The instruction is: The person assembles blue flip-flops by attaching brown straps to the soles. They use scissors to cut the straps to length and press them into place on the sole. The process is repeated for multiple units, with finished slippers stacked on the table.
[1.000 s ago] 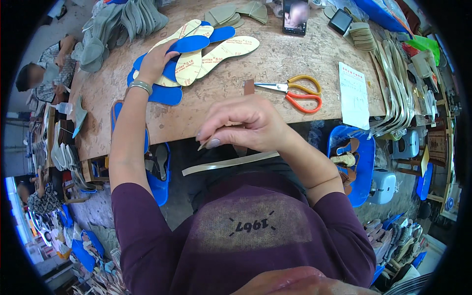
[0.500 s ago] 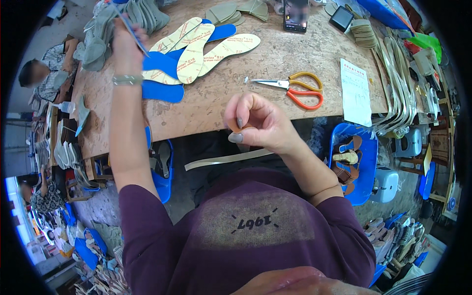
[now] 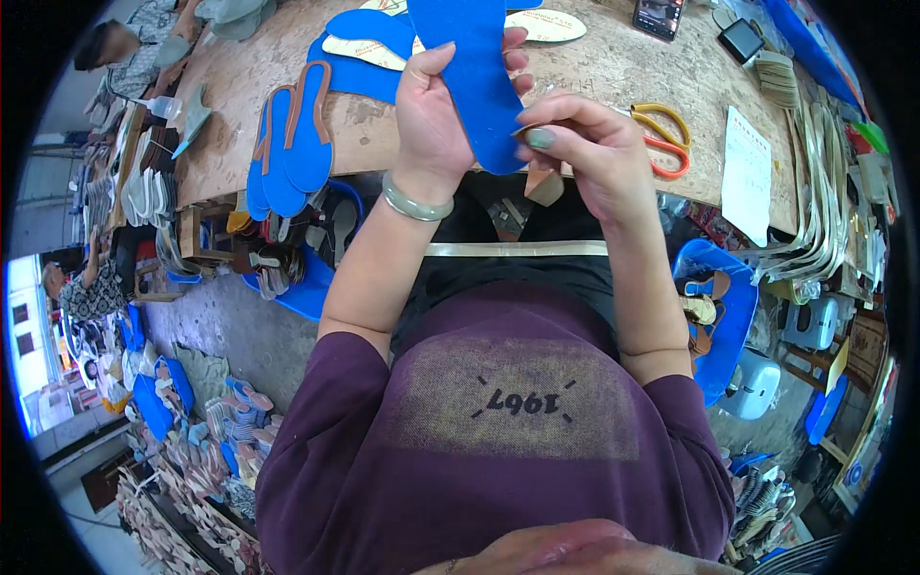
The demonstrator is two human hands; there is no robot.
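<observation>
Scuffed brown wooden workbench point(image 3: 369, 139) beyond the hands: half-curled left hand point(image 3: 433, 125) cradles the flat blue foot-shaped insole point(image 3: 479, 91), best braced steady where right hand point(image 3: 589, 149), pinching a thin brown leather-like strip point(image 3: 543, 187), meets its near end.

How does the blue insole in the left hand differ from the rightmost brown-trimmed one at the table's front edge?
The held insole is gripped by the left hand; the trimmed insole lies at the edge of the table. The held insole's visible part is plain blue; the trimmed insole has a brown strip around its far end. The held insole runs past the picture's top; the trimmed insole doesn't. Both have blue faces.
</observation>
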